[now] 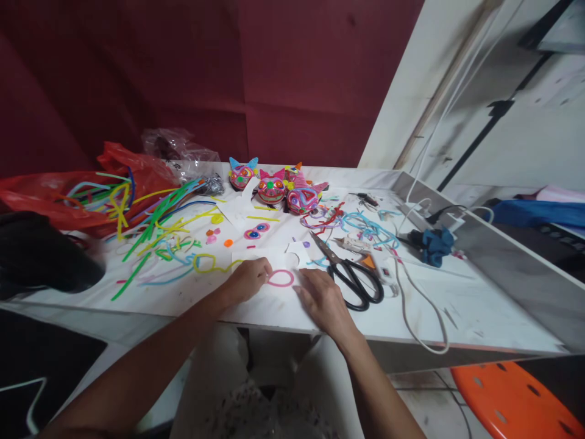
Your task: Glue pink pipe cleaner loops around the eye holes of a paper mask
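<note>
Pink loop [280,278] pinched in left hand's fingers [265,272], right hand's fingers [307,285] slightly spread, black-handled scissors [350,274] beside.

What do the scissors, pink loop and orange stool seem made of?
Scissors: grey blades, probably steel, with a dull metallic look; black handles, likely plastic or coated, showing a slight sheen.
Pink loop: probably pipe cleaner, matte and holding its bend, though too blurred to confirm.
Orange stool: likely hard plastic, smooth with glossy highlights.

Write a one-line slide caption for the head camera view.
Bare hands around a pink fuzzy loop on a white table, beside black-handled metal scissors and colourful cat-eared heads.
</note>
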`<state>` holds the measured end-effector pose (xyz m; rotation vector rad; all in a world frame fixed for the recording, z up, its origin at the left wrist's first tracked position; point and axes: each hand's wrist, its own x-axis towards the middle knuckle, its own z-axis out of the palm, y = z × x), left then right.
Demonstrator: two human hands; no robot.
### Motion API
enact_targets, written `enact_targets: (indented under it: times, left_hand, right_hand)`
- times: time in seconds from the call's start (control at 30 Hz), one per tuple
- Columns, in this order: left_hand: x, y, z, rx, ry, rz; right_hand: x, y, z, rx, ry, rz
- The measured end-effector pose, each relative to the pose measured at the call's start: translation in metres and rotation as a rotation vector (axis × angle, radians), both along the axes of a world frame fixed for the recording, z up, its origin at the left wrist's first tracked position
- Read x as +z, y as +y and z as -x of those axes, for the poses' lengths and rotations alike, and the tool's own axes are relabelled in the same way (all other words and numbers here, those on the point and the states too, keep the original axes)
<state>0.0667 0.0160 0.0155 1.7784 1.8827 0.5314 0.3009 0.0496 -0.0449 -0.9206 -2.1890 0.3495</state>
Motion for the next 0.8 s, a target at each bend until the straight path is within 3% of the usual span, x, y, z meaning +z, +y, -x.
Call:
enact_targets:
  times: [0.37,0.6,0.8]
  left_hand:
    - [-0.002,0.002,0.004,0.037,-0.123,-0.016]
    - [0.014,-0.001,0.03,0.147,-0.372,-0.048]
    - [0.02,-0.012,0.039,0.159,-0.41,-0.07]
  right_hand:
    - [0.006,-0.001,-0.002,0.012,0.008,-0.09]
    - [-0.004,-0.005,-0.008,0.001,0.015,-0.104]
    - [-0.009,-0.006,-0.004,0.005,0.024,-0.113]
